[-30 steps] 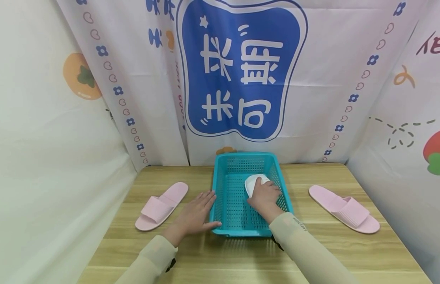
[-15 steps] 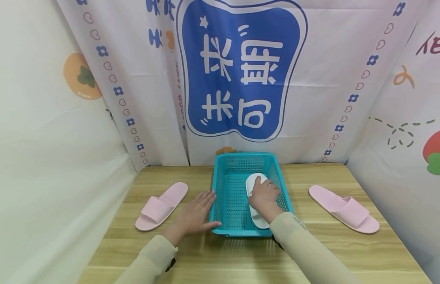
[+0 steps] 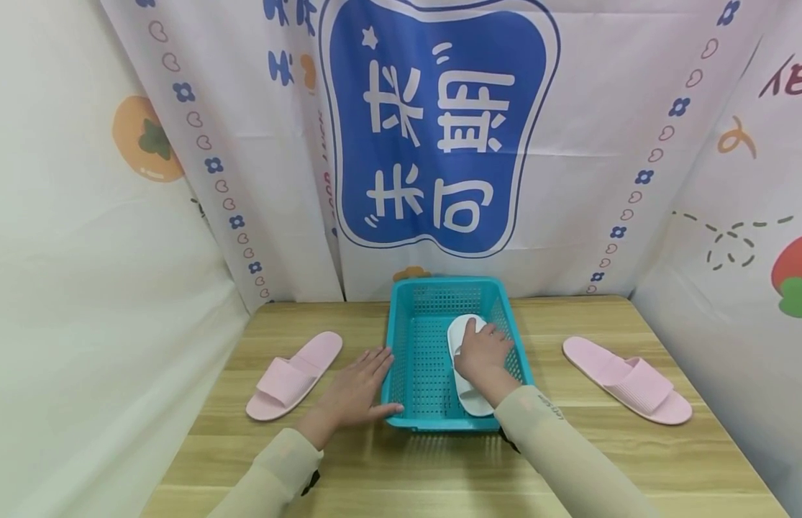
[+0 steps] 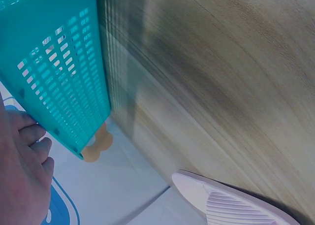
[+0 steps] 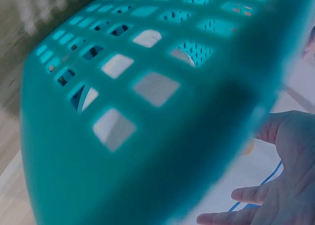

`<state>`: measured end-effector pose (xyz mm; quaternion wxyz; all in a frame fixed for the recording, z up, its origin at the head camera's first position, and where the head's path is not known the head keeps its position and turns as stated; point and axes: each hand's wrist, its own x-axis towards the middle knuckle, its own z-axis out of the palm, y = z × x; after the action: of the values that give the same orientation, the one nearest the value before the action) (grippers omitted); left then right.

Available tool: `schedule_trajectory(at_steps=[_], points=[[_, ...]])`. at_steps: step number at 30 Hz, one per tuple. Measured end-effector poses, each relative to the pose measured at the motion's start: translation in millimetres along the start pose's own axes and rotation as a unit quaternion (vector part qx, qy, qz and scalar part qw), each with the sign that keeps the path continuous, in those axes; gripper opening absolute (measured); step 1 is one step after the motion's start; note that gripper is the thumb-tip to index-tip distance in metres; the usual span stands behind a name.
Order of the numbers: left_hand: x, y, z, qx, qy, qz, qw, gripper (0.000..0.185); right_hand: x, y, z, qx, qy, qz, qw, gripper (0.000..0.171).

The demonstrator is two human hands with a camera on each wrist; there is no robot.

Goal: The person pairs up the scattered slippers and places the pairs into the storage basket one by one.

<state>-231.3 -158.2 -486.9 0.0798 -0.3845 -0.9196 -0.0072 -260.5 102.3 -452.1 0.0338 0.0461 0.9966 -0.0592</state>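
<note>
A white slipper lies lengthwise along the right side of a turquoise plastic basket, on its perforated floor. My right hand is over the slipper's middle and hides part of it. In the right wrist view, the fingers of that hand are spread apart beyond the basket's blurred wall, with nothing between them. My left hand rests with extended fingers against the basket's left rim, thumb near the front corner. In the left wrist view its fingertips are right at the basket's upper edge.
A pink slipper lies left of the basket, and another pink slipper lies to the right, both on the wooden table. Behind the table hangs a printed white cloth, close to the basket's far end.
The white slipper, earlier showing only its far end beyond my right hand, now lies along the basket floor. My right fingers have loosened over it. The left hand has stayed in place.
</note>
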Motion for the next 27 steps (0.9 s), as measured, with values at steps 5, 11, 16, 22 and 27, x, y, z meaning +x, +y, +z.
schedule_trajectory(at_steps=[5,11,16,22,27], points=[[0.7,-0.5,0.6,-0.002,0.004,0.001,1.0,0.094,-1,3,-3,0.0,0.006,-0.002,1.0,0.082],[1.6,-0.9,1.3,-0.01,0.002,0.001,0.9999,0.095,-4,7,-7,0.004,0.02,-0.012,1.0,0.082],[1.1,-1.3,1.3,-0.01,0.001,0.0,0.9999,0.095,-5,9,-12,-0.007,0.036,-0.022,0.999,0.084],[0.9,-2.6,2.9,-0.001,-0.003,-0.001,1.0,0.095,-6,15,-17,0.008,0.051,-0.034,0.998,0.083],[1.1,-1.9,1.8,0.0,-0.016,-0.006,0.9999,0.096,-8,21,-20,0.005,0.061,-0.043,0.997,0.084]])
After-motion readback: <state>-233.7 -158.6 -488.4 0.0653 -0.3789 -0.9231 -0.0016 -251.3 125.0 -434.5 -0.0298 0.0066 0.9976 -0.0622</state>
